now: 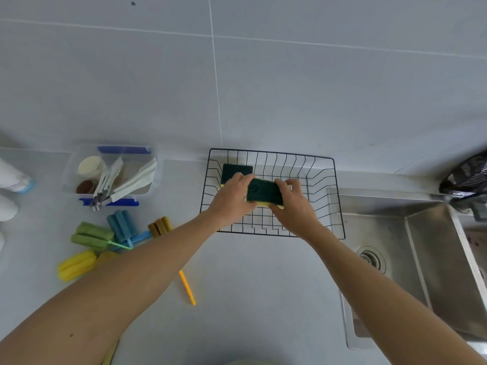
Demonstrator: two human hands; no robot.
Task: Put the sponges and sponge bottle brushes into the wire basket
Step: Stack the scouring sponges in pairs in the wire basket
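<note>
Brushes (105, 241) lie on the counter, well left of the left hand (232, 196), none binned yet; a yellow handle (187, 287) pokes out under the left forearm. Both hands are over the basket (338, 196): left hand grips the left end of a sponge (264, 193), right hand (295, 204) grips its right end, green side up, above the basket floor. Step looks like placing the second sponge. Just beyond the left hand, another sponge (235, 170) already sits in the basket's far-left corner. Next, probably: lower, let go, reach left for the brushes.
</note>
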